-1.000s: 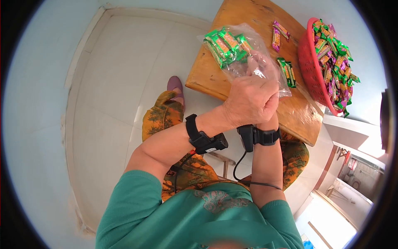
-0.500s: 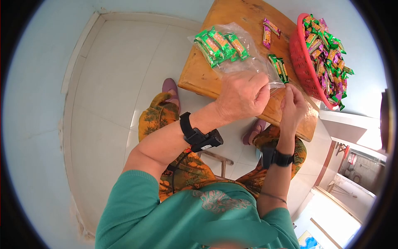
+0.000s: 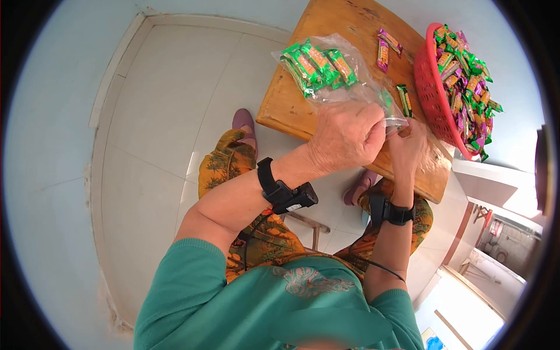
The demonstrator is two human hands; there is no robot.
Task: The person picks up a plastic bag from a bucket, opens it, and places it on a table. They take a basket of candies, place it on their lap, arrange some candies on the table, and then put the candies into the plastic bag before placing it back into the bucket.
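A clear plastic bag (image 3: 344,81) lies on the wooden table (image 3: 350,23) with several green candy bars (image 3: 315,65) at its far end. My left hand (image 3: 345,135) grips the bag's open mouth near the table's front edge. My right hand (image 3: 406,146) is at the same opening, fingers pinched on a green candy bar that sits half inside the mouth. Another green bar (image 3: 403,99) lies on the table just beyond my right hand.
A red basket (image 3: 431,93) heaped with green and purple candy bars stands at the table's right side. Two purple bars (image 3: 386,49) lie loose on the table behind the bag. Pale tiled floor (image 3: 163,116) spreads to the left. My knees are under the table's front edge.
My right hand came out from behind the left, swung to the right, then moved back to the bag's mouth with a green bar. One of the two green bars on the table is gone.
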